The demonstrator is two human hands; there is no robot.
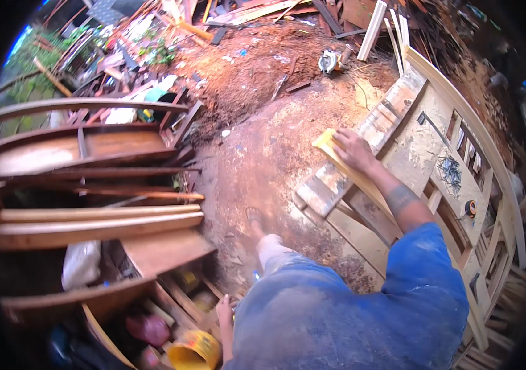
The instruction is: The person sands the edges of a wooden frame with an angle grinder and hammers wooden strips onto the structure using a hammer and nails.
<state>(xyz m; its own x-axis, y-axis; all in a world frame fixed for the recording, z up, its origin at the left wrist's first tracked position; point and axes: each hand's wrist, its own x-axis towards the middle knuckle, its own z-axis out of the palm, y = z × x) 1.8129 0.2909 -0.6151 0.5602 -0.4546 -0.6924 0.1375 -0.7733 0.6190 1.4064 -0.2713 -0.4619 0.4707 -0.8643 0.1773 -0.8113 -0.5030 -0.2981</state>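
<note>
My right hand (pixel 352 150) grips a yellow wooden board (pixel 365 186) near its far end, over the weathered plank edge (pixel 324 188) of a pale wooden workbench. On that bench lie a pile of nails (pixel 450 174), a metal tool with a long shaft (pixel 428 126) and a tape measure (pixel 470 209). My left hand (pixel 225 311) hangs low by my body with curled fingers; what it holds, if anything, is too small to make out.
Dark timber frames and planks (pixel 90 219) are stacked at left, above a yellow bucket (pixel 194 350). A circular saw (pixel 331 61) sits on the dirt ground (pixel 244 154) ahead, near a debris heap (pixel 263 18). A curved pale wooden frame (pixel 500 179) edges the bench's right side.
</note>
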